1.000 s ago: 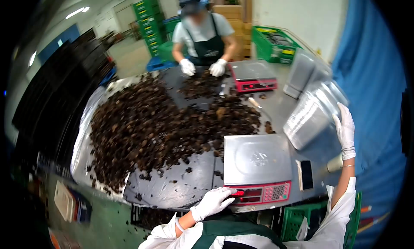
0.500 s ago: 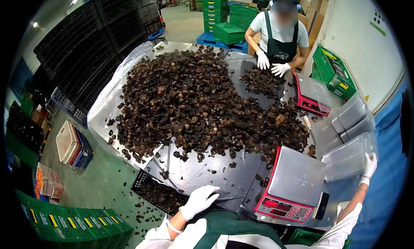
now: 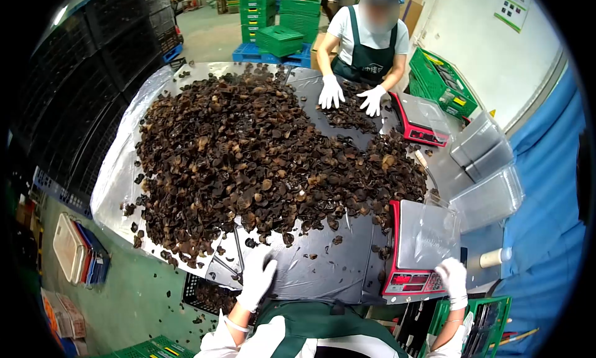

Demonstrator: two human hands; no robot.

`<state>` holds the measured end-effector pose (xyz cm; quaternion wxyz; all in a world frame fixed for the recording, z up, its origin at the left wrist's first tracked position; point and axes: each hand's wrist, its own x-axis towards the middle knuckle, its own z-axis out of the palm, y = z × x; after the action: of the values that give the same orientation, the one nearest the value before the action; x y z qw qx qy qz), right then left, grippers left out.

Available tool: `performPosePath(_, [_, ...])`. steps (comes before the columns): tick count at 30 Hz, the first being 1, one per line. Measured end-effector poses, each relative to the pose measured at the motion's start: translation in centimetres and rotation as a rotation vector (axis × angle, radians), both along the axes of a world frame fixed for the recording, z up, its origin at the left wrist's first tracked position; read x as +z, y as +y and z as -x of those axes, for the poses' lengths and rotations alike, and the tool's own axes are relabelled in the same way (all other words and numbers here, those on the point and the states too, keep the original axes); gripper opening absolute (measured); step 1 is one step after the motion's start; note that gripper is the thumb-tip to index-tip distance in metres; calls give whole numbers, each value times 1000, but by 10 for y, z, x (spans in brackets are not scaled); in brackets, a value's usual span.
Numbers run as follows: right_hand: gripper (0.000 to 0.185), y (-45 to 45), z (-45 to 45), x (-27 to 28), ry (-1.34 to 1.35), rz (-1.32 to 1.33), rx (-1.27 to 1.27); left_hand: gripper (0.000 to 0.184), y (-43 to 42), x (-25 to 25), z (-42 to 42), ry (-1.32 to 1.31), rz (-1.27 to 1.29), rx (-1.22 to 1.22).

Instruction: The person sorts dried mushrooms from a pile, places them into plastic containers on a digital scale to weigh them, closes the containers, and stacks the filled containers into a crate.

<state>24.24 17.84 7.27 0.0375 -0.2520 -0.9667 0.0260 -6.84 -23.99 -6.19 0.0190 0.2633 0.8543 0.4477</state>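
Note:
My left hand (image 3: 256,278), in a white glove, is over the near edge of the metal table with fingers stretched and thumb apart, holding nothing. Beyond its fingertips lies a large heap of dark, dried, wood-ear-like fungus pieces (image 3: 248,165). My right hand (image 3: 453,281), also gloved, has curled fingers at the near right corner of a red digital scale (image 3: 406,282). A clear plastic container (image 3: 428,234) is over the scale's pan, and the fingers appear to grip its near edge, though the see-through rim is hard to make out.
Clear containers (image 3: 489,193) stand right of the scale. Across the table, a co-worker's gloved hands (image 3: 352,97) spread on a smaller pile beside a second red scale (image 3: 422,119). A black crate (image 3: 208,295) with fungus is below the near edge. Green crates (image 3: 444,85) stand behind.
My right hand has moved left from the clear containers to the scale, where a clear container now shows over the pan. My left hand has shifted left and turned its fingers forward.

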Motion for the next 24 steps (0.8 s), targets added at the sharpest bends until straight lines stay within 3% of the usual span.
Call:
performPosePath(2, [32,-12,-4,-10,-164,1,-26,35,-10,-16,19,-113,-126,158])
performPosePath(4, [57,-34,16,10,110,-7,54,43,-17,-29,41,-160,-205,237])
performPosePath(6, [59,-49,34,21,211,143,-135,47,-9,-32,54,-104,-28,373])
performPosePath(10, [38,-76,95,21,329,153,20,54,16,-44,90,-6,-179,418])
performPosePath(12, [30,-96,139,16,321,296,23,58,33,-55,107,57,-151,442])
performPosePath(14, [27,-109,187,2,316,320,224,61,49,-59,120,100,-100,454])
performPosePath(19, [39,-123,292,-56,356,605,370,61,78,-66,141,75,-163,542])
performPosePath(22, [43,-134,336,-96,339,988,287,59,101,-59,147,46,-246,459])
performPosePath(24, [48,-137,353,-112,430,730,398,59,122,-58,152,5,-307,434])
